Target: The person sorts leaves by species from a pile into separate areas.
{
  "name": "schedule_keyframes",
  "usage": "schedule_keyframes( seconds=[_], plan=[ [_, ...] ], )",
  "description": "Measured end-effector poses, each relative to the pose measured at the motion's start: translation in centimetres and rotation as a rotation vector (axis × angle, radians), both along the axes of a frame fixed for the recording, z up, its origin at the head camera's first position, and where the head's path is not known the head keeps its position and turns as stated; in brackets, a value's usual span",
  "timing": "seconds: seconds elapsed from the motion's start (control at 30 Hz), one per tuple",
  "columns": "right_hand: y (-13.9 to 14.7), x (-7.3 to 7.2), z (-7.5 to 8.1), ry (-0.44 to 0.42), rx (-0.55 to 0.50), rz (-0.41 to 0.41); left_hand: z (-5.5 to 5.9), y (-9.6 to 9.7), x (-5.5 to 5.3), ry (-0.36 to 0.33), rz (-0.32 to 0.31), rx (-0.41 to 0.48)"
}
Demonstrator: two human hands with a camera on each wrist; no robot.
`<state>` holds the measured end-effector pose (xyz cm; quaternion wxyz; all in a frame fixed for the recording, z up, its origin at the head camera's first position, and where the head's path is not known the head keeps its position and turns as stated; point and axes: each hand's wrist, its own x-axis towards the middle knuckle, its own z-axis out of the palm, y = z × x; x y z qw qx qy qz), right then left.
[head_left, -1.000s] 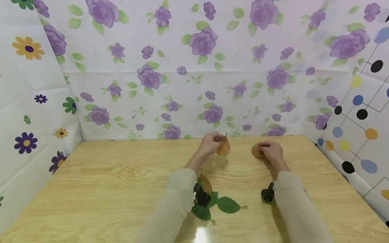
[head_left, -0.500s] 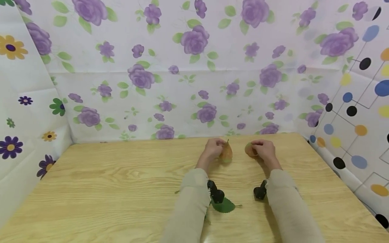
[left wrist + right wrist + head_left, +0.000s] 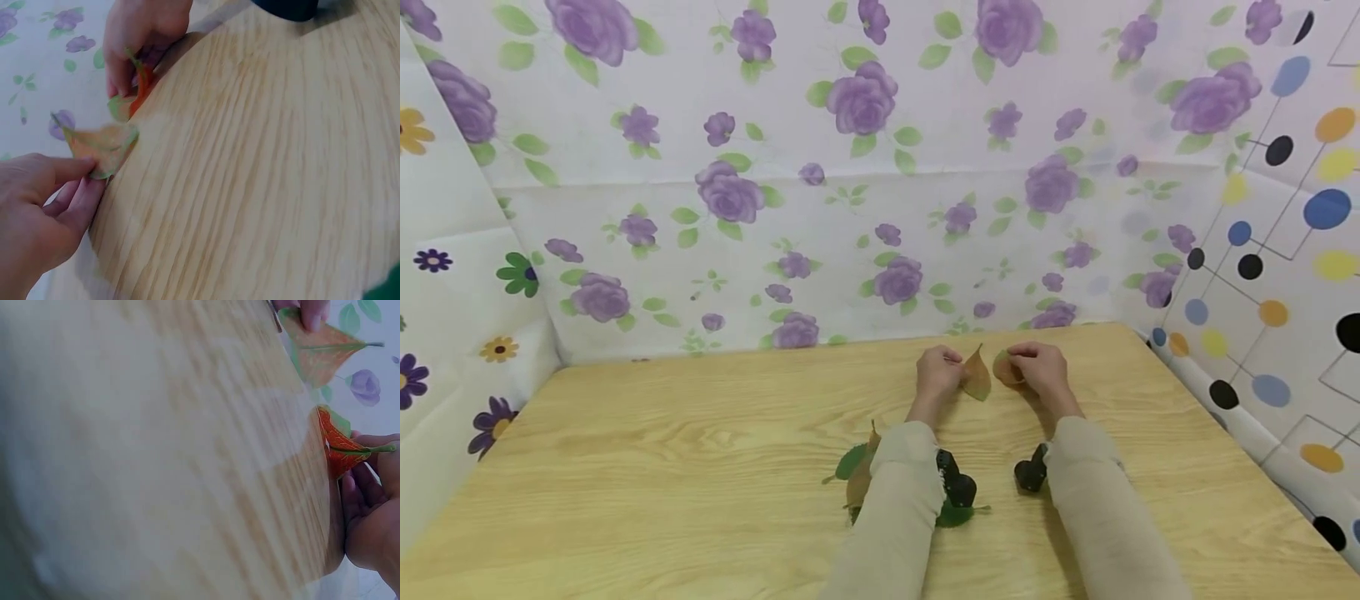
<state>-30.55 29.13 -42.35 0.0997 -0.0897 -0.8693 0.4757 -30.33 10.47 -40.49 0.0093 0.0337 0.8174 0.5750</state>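
Near the table's far edge my left hand (image 3: 938, 372) pinches an orange-brown leaf (image 3: 977, 377) by its side, thumb on top, with the stem pointing up and away. Just to its right, my right hand (image 3: 1041, 368) pinches a second leaf (image 3: 1007, 369). In the right wrist view that second leaf (image 3: 344, 444) is red-orange with yellow veins, a green stem and a curled green edge. A small gap separates the two leaves. Closer to me, a brown leaf (image 3: 859, 477) and a green leaf (image 3: 852, 461) lie overlapping, partly hidden by my left sleeve.
Another green leaf (image 3: 955, 514) lies under the black camera (image 3: 957, 481) on my left wrist. A second black camera (image 3: 1032, 472) is on my right wrist. The wooden table (image 3: 700, 467) ends at a flowered cloth (image 3: 805, 208) behind; a dotted cloth (image 3: 1285, 350) hangs on the right.
My two hands have drawn closer together, bringing their leaves nearly side by side. The left-hand leaf has turned its stem outward. The head view has swung to the right.
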Motion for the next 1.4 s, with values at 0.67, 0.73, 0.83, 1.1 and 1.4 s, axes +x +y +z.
schedule_keyframes(
  seconds=[0.67, 0.73, 0.83, 1.1, 1.4],
  plan=[
    [-0.9, -0.3, 0.4, 0.048, 0.037, 0.038, 0.0, 0.7, -0.3, 0.163, -0.013, -0.325],
    [-0.8, -0.3, 0.4, 0.05, 0.033, 0.034, -0.1, 0.8, -0.5, 0.128, -0.002, -0.296],
    [-0.6, -0.2, 0.4, 0.037, 0.022, 0.033, 0.0, 1.1, -0.4, 0.068, 0.023, -0.248],
    [-0.1, 0.1, 0.3, 0.029, 0.024, 0.038, 0.8, 1.2, 0.3, 0.002, 0.038, -0.182],
    [0.4, 0.6, 0.2, 0.017, 0.018, 0.031, 1.6, 0.9, 1.2, -0.087, -0.059, -0.15]
  ],
)
